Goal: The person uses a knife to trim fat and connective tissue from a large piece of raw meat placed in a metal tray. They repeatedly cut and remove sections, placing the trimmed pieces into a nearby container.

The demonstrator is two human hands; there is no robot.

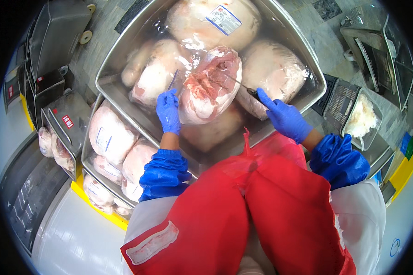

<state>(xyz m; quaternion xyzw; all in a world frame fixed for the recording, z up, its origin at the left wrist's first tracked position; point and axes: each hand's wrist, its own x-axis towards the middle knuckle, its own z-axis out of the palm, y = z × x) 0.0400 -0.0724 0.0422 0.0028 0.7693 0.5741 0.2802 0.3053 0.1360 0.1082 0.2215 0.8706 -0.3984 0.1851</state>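
Note:
A large cut of meat [211,87], its reddish cut face upward and its sides pale, lies among wrapped pieces in a steel tub of water. My left hand [169,112], in a blue glove, is at its left side, fingers pinched on a thin see-through flap of plastic wrapping [176,79]. From the right, my right hand [287,117], also gloved in blue, is closed round the dark handle of a knife [241,84]. The knife's thin blade points left, over the cut face; whether its tip is in the meat I cannot tell.
The steel tub's rim [303,34] surrounds several pale wrapped pieces, one with a label [223,19]. At left, a second bin holds more wrapped meat [109,133]. A grey crate with white plastic scraps [361,117] stands at right. My red apron [197,215] touches the near side.

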